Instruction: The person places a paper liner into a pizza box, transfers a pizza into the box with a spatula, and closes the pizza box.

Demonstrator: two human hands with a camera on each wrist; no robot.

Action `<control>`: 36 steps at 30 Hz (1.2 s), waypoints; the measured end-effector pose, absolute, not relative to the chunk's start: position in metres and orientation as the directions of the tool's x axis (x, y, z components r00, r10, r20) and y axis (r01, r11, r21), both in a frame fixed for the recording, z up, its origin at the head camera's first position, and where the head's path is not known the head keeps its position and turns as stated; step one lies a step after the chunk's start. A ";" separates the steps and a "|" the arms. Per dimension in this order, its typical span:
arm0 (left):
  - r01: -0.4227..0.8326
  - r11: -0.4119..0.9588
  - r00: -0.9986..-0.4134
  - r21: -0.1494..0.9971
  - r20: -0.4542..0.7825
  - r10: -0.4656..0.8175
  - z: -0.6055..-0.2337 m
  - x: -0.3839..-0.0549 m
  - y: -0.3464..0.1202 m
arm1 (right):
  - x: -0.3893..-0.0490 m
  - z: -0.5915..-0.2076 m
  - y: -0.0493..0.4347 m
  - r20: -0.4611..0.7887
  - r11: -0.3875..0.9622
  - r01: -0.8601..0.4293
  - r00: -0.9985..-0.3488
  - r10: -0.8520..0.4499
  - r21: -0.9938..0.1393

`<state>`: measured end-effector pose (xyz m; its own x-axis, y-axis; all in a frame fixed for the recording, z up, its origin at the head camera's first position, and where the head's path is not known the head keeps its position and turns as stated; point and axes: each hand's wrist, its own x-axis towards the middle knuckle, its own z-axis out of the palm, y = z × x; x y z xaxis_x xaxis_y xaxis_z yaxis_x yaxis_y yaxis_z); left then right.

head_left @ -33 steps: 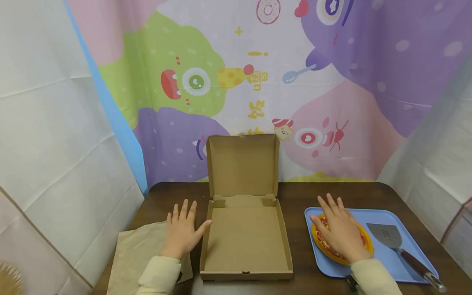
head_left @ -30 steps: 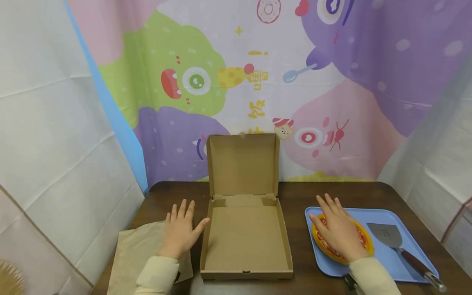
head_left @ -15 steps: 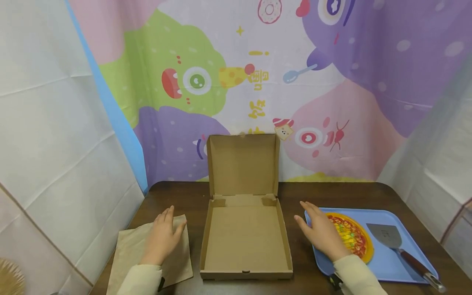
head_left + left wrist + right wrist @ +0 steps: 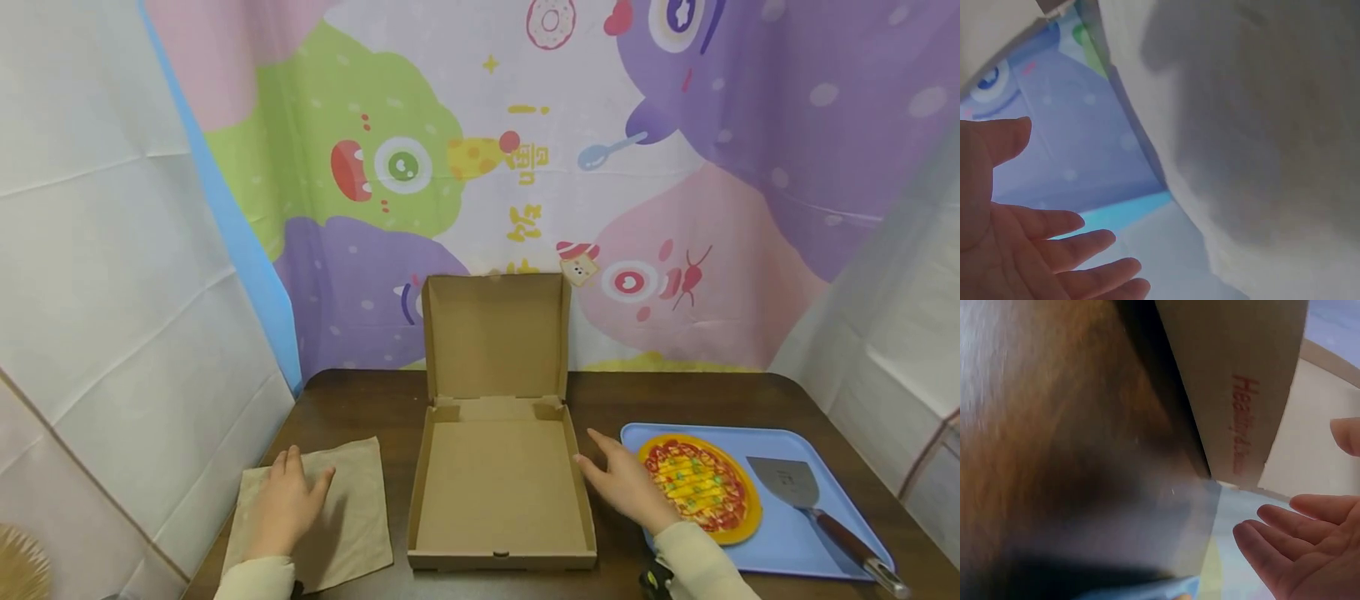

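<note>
In the head view my left hand [image 4: 283, 507] hovers above a folded beige cloth [image 4: 352, 517], its fingers loosely extended and holding nothing. The left wrist view shows this hand [image 4: 1054, 244] with thumb and fingers apart. My right hand [image 4: 626, 483] is over the gap between an open cardboard pizza box [image 4: 501, 492] and a blue tray [image 4: 772, 554]; it too holds nothing. Relaxed fingers of the right hand [image 4: 1310, 537] appear beside the box wall [image 4: 1241, 394], which bears red lettering, in the right wrist view. A pizza [image 4: 701, 487] with a yellow-orange rim lies on the tray.
A spatula [image 4: 787, 483] with a brown handle lies on the tray's right side, its handle end reaching over the rim. The box lid [image 4: 497, 337] stands upright before a cartoon-printed curtain [image 4: 675, 200]. All of this rests on a dark wooden table [image 4: 600, 392].
My left hand has moved left and toward me, from beside the box to over the cloth. The right hand has moved left off the pizza, which is now uncovered, toward the box.
</note>
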<state>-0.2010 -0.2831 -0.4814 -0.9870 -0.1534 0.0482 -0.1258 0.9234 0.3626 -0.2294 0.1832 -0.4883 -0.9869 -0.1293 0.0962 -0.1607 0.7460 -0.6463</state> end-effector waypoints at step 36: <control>-0.397 0.821 -0.918 0.411 -0.169 -0.360 -0.501 -0.178 -0.342 | -0.227 -0.508 0.172 0.078 0.681 -0.162 -0.985 -0.153 -0.714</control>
